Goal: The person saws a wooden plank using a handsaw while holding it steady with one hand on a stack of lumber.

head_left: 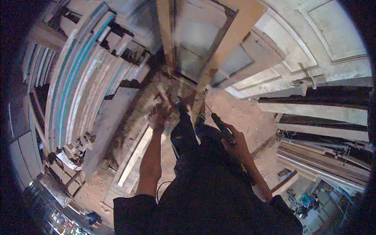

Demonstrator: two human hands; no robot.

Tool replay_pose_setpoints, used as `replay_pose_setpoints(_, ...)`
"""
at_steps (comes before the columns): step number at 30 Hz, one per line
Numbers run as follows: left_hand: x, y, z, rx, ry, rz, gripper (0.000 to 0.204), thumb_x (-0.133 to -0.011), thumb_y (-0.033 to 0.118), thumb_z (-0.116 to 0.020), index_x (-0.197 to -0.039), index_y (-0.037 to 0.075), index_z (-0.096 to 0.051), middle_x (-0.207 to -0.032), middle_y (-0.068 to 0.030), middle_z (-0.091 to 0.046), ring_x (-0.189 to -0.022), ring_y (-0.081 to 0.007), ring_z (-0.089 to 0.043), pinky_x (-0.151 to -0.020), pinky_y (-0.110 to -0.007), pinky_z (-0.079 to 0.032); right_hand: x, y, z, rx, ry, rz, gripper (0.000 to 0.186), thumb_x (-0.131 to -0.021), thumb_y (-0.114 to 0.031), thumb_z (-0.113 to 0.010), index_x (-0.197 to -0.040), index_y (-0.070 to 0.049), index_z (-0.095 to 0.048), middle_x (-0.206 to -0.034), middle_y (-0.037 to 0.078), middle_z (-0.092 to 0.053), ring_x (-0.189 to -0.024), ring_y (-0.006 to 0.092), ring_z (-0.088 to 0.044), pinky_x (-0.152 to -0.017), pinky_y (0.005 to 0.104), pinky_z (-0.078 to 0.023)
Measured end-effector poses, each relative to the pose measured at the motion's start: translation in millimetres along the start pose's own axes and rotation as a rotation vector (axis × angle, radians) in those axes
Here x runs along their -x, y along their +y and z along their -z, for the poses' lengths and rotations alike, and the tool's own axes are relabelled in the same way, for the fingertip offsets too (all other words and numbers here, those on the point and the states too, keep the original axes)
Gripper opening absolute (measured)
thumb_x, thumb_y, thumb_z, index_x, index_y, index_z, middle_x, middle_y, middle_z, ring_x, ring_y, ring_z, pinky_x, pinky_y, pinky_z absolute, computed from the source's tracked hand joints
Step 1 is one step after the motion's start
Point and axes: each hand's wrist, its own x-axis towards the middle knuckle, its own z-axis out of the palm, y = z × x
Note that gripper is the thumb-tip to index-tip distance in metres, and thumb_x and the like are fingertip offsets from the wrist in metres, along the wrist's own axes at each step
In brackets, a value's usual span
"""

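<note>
My right hand is wrapped round the dark handle of a screwdriver. Its thin shaft points up and left, toward the foot of a wooden frame. My left hand is out in front at the left, above the dim ground near my feet. Its fingers are blurred, and whether they hold anything I cannot make out. Close to its fingertips is a pale brown shape, too smeared to name. The frame's two light brown wooden bars come together near the ground, with greyish panels between and behind them.
Long boards, some edged in teal, stand stacked at the left. A white panelled door leans at the far right. Timber lengths are piled on the right. A pale plank lies beside my left forearm. Tools lie at the lower right.
</note>
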Motion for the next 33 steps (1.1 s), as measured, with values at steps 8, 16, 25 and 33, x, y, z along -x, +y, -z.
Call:
replay_pose_setpoints(8,-5,-27,7,-0.279,0.024,-0.108,0.065,-0.079,0.046,-0.074,-0.132,0.014,-0.054,-0.122,-0.015,-0.061,-0.112,-0.0385,-0.058,-0.09,-0.049,-0.049,-1,-4,-18,-0.042,0.036,0.187,0.054,-0.077,-0.004,-0.071,-0.13,-0.007,-0.06,-0.086,0.018,-0.072,-0.076,0.0266,-0.071,-0.072,0.0356,-0.053)
replay_pose_setpoints(16,61,95,87,-0.112,0.493,-0.023,0.065,-0.088,0.028,-0.069,-0.138,-0.003,-0.041,-0.126,-0.0286,-0.052,-0.112,-0.0451,-0.054,-0.093,-0.05,-0.047,24,16,-18,0.031,0.006,0.212,0.046,-0.079,-0.005,-0.07,-0.124,-0.001,-0.062,-0.093,0.017,-0.072,-0.082,0.0243,-0.072,-0.075,0.0345,-0.054)
replay_pose_setpoints(25,408,-65,-72,-0.075,0.47,0.664,0.048,-0.093,0.018,-0.065,-0.133,0.0,-0.048,-0.101,-0.0227,-0.061,-0.09,-0.0357,-0.062,-0.082,-0.044,-0.052,49,57,-57,0.139,-0.138,0.092,0.037,-0.082,-0.006,-0.069,-0.117,0.003,-0.066,-0.091,0.013,-0.072,-0.078,0.0205,-0.067,-0.075,0.0336,-0.052)
replay_pose_setpoints(33,588,-113,-201,0.671,0.847,1.177,0.026,-0.095,0.025,-0.062,-0.11,0.005,-0.056,-0.088,-0.01,-0.065,-0.072,-0.0174,-0.06,-0.063,-0.035,-0.049,51,26,-74,0.419,-0.502,0.103,0.032,-0.082,-0.012,-0.07,-0.11,0.001,-0.068,-0.085,0.014,-0.07,-0.075,0.0207,-0.066,-0.072,0.0366,-0.051)
